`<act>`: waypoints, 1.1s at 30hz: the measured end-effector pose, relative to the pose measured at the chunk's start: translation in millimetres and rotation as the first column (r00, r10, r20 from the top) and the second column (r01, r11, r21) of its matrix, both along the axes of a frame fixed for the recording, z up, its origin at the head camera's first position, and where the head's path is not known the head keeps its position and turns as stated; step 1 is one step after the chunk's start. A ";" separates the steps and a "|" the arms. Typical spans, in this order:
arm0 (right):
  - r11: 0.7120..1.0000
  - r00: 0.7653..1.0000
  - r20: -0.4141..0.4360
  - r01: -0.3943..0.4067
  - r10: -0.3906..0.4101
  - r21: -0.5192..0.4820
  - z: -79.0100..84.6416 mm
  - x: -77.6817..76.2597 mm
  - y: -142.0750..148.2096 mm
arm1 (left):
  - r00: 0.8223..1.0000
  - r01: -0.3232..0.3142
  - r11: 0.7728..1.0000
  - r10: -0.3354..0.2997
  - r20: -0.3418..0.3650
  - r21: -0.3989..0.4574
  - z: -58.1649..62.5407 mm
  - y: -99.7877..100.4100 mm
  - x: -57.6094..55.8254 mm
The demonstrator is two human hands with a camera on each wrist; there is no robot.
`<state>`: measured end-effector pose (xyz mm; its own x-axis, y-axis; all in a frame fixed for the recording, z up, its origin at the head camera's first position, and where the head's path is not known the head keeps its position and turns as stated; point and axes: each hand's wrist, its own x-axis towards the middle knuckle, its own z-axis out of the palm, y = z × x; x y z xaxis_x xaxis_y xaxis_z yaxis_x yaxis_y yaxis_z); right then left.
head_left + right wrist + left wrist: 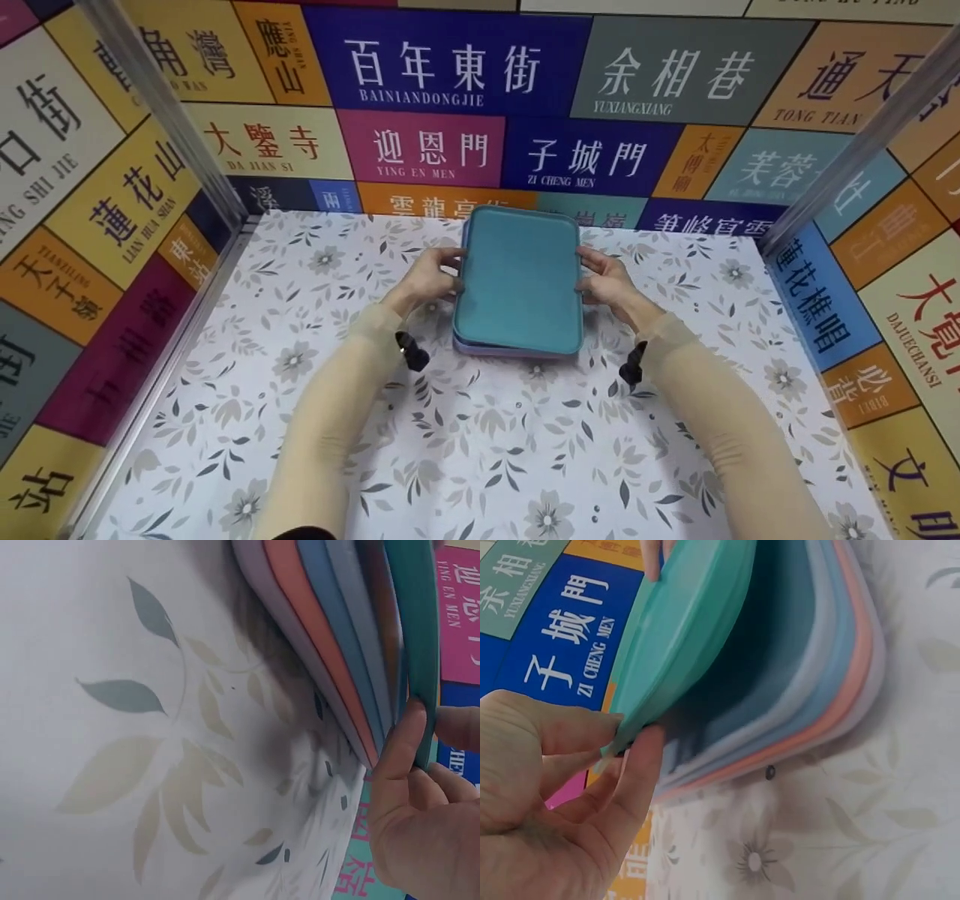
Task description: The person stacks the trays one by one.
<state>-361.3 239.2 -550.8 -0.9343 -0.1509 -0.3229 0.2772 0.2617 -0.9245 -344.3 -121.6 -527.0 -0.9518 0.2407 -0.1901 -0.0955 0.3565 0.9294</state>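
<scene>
A teal rectangular tray (519,279) with rounded corners lies over a stack of trays (845,645) at the far middle of the table. The stack shows grey, blue, coral and lavender rims, mostly hidden under the teal one in the head view. My left hand (431,276) pinches the teal tray's left edge between thumb and fingers. On the opposite edge, my right hand (609,285) pinches the same tray. In the left wrist view the teal tray is tilted, with a gap between it and the tray beneath.
The table (480,450) has a white cover printed with leaves and flowers. Upright panels with coloured street-name blocks, such as the back panel (450,75), enclose it behind and at both sides. Metal posts (176,112) stand at the back corners.
</scene>
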 end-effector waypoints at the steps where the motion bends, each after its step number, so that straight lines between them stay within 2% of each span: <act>1: 1.000 1.000 0.005 0.003 -0.003 0.008 -0.9 0.1 -1.4 | 1.000 -0.004 1.000 0.004 -0.001 0.002 -1.8 -0.4 0.2; 7: 0.998 1.000 0.011 0.022 -0.023 0.060 -1.5 0.1 -8.8 | 0.999 -0.032 0.999 0.032 -0.009 -0.008 -12.4 -1.4 1.6; 13: 0.995 1.000 -0.017 0.027 -0.025 0.100 -0.4 0.3 -13.5 | 0.998 -0.067 0.996 0.066 -0.006 -0.060 -14.8 -0.8 2.3; 17: 0.990 0.996 -0.090 0.028 -0.016 0.137 -3.1 0.4 -12.5 | 0.997 -0.074 0.993 0.074 -0.004 -0.091 -15.6 0.2 1.2; 22: 0.974 0.980 -0.199 0.028 0.018 0.226 -8.7 0.1 -12.7 | 0.996 -0.088 0.988 0.086 -0.017 -0.128 -19.0 1.9 0.7; 26: 0.958 0.967 -0.251 0.040 0.034 0.285 -10.2 1.6 -12.6 | 0.997 -0.071 0.988 0.066 -0.036 -0.135 -23.9 1.1 0.9; 30: 0.951 0.957 -0.286 0.040 0.052 0.306 -9.9 3.2 -11.3 | 0.994 -0.051 0.983 0.033 -0.108 -0.177 -25.2 -2.1 1.4; 31: 0.948 0.954 -0.296 0.045 0.054 0.316 -9.5 4.0 -10.9 | 0.988 -0.045 0.980 0.015 -0.151 -0.194 -37.0 -6.1 -5.2; 33: 0.941 0.950 -0.307 0.053 0.056 0.336 -8.4 5.2 -9.4 | 0.976 -0.065 0.961 0.006 -0.217 -0.269 -36.0 -7.5 -4.7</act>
